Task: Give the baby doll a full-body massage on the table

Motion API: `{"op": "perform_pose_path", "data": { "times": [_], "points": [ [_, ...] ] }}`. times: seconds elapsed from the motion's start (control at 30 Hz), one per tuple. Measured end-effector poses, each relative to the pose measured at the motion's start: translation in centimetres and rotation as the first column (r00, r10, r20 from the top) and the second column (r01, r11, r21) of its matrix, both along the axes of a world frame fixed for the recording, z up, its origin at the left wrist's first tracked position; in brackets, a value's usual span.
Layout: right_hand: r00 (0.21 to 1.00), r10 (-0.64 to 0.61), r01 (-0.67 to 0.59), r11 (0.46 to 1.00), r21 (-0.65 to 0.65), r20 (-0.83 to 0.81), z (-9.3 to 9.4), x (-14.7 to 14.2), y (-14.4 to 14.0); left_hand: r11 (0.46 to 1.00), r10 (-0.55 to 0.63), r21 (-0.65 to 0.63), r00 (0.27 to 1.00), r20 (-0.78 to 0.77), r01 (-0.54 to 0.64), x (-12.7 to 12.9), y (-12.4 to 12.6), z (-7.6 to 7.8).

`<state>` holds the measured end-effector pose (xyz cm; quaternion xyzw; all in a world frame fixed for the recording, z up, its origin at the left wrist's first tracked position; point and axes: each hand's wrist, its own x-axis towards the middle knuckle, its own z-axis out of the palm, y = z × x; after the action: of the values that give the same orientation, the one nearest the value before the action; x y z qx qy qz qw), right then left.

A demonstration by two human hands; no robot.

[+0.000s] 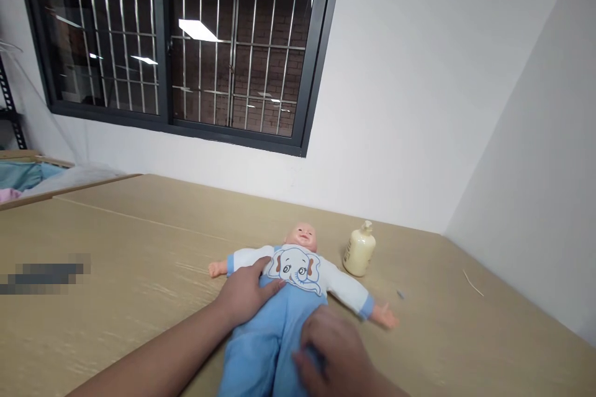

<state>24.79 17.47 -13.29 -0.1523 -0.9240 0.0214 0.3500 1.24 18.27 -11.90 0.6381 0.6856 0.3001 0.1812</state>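
A baby doll lies on its back on the tan table, head toward the wall, arms spread. It wears a white top with an elephant bib and blue trousers. My left hand rests flat on the doll's side, by its waist, fingers together. My right hand lies on the blue trousers lower down, fingers curled into the cloth; whether it pinches the cloth is unclear.
A cream pump bottle stands just right of the doll's head. A thin pale strip lies near the right wall. Folded cloth and plastic sit at the far left. A barred window is behind.
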Motion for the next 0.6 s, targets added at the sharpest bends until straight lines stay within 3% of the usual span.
{"op": "perform_pose_path", "data": {
  "times": [0.07,0.13,0.23,0.33,0.43,0.6],
  "points": [
    [0.95,-0.311,0.312,0.94,-0.14,0.034,0.7,0.4,1.9,1.0,0.007,0.019,1.0,0.007,-0.007,0.0,-0.1,0.1],
    [0.832,-0.524,0.555,0.788,-0.268,0.181,1.3,0.9,3.2,0.999,0.006,0.034,1.0,0.016,-0.007,0.0,-0.1,0.2],
    [0.732,-0.588,0.681,0.623,-0.383,0.344,1.6,1.6,4.2,0.999,-0.007,0.033,0.999,0.041,0.005,0.1,-0.1,0.3],
    [0.822,-0.479,0.561,0.587,-0.584,0.308,1.0,1.7,4.2,0.999,-0.023,0.028,0.995,0.092,0.021,0.1,-0.1,0.2],
    [0.904,-0.412,0.35,0.568,-0.745,0.111,0.4,1.1,4.2,0.998,-0.046,0.058,0.981,0.187,0.035,0.2,-0.3,0.2],
    [0.91,-0.412,0.246,0.622,-0.743,-0.043,0.6,0.3,3.7,0.986,-0.142,0.138,0.895,0.423,0.092,0.5,-0.6,0.6]
  ]
}}
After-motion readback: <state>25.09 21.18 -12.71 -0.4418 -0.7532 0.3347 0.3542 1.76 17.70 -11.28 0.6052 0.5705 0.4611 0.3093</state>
